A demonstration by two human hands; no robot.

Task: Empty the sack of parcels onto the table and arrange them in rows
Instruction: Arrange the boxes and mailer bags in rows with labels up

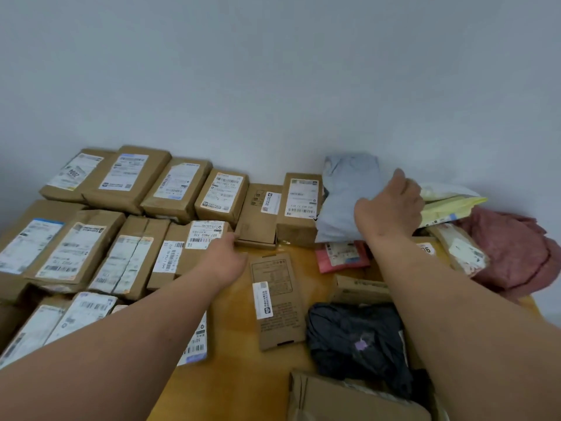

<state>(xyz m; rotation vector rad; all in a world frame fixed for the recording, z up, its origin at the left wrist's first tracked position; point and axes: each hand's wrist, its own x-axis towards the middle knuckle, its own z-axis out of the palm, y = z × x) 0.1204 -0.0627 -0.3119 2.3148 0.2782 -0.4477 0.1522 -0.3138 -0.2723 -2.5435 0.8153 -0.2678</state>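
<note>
Both hands reach out over the counter (230, 344), a yellow-orange wooden surface pushed against a plain pale grey-white wall (273, 71). The right hand (390, 208) has its grip on a grey plastic mailer bag (346, 189) at the far edge by the wall, fingers bent over the bag's right side and thumb low against it. The left hand (224, 253) lies with fingers extended toward the near edge of a flat brown carton (258, 214) in the back row; whether its grip is holding or only touching cannot be told, since the fingertips are hidden behind the hand.

Brown cardboard parcels (121, 214) with white shipping labels fill the left part of the counter in rows, packed side by side from the wall toward the viewer. On the bare wood in the middle lies a slim printed carton (277, 302) on its own. To the right, unsorted pieces sit in a loose heap: a pink mailer (341, 256), a black plastic bag (355, 338), a pale yellow mailer (449, 208), and a crumpled reddish sack (516, 253) at the far right edge. A larger brown box (349, 399) sits at the near edge.
</note>
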